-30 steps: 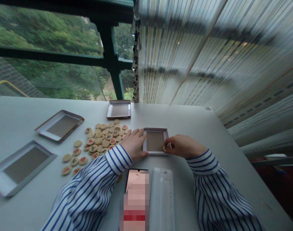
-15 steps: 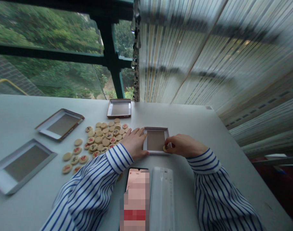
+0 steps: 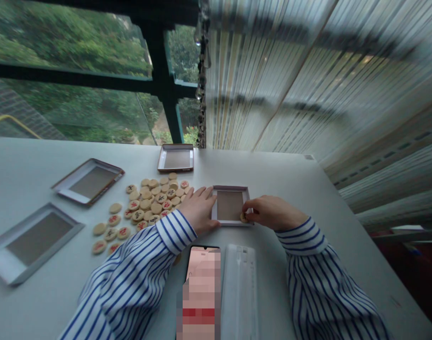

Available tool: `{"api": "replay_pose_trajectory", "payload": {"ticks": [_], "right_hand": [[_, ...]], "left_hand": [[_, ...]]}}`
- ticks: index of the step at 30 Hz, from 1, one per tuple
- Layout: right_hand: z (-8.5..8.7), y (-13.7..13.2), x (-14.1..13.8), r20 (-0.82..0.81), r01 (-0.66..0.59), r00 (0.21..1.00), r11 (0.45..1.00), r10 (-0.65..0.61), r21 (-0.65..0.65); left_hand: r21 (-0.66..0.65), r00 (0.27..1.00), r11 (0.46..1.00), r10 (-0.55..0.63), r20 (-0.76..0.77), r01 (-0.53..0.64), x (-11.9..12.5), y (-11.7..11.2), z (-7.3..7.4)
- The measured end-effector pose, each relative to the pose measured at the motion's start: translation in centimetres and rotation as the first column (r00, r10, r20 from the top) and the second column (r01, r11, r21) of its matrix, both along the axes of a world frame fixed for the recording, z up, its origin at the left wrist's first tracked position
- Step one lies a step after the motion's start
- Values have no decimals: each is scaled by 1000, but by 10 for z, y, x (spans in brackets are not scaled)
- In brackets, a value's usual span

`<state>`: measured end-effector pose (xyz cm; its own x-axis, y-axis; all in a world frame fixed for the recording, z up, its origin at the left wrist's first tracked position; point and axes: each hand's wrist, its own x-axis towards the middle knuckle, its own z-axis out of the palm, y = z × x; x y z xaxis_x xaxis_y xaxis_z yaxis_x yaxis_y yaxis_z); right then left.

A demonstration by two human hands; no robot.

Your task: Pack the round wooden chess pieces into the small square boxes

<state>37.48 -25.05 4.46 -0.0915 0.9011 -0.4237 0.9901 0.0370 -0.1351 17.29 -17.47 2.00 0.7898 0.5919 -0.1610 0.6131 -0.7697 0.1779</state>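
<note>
A shallow cardboard box half (image 3: 230, 222) with a brown inside bottom lies in front of me on the white table. My left hand (image 3: 198, 211) rests with spread fingers against its left side, thumb at the near corner. At the box's near right corner, my right hand (image 3: 272, 212) pinches a round wooden xiangqi piece (image 3: 243, 217) with a dark character on it. Left of the box, and partly hidden by my left hand and sleeve, spreads a pile of xiangqi pieces (image 3: 156, 208); some show red or black characters, others are blank side up.
Another shallow box half (image 3: 176, 170) stands at the table's far edge. Two more, a brown-rimmed one (image 3: 121, 174) and a grey-white one (image 3: 24, 273), lie at the left. Near me are a phone (image 3: 202, 278) and a long whitish plastic case (image 3: 239, 293).
Almost nothing differs. Both hands keep their places at the box, and the piece stays in the right fingers; the view has shifted very slightly.
</note>
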Motion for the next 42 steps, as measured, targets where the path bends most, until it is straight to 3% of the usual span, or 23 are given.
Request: {"api": "replay_pose_trajectory", "payload": {"ticks": [20, 42], "right_hand": [[4, 0, -4, 37, -6, 999, 999, 8, -54], [7, -2, -7, 54, -31, 998, 999, 33, -29]], "left_hand": [[1, 1000, 1000, 5, -7, -5, -1, 0, 1], [-11, 1000, 1000, -2, -16, 2, 0, 0, 2]]}}
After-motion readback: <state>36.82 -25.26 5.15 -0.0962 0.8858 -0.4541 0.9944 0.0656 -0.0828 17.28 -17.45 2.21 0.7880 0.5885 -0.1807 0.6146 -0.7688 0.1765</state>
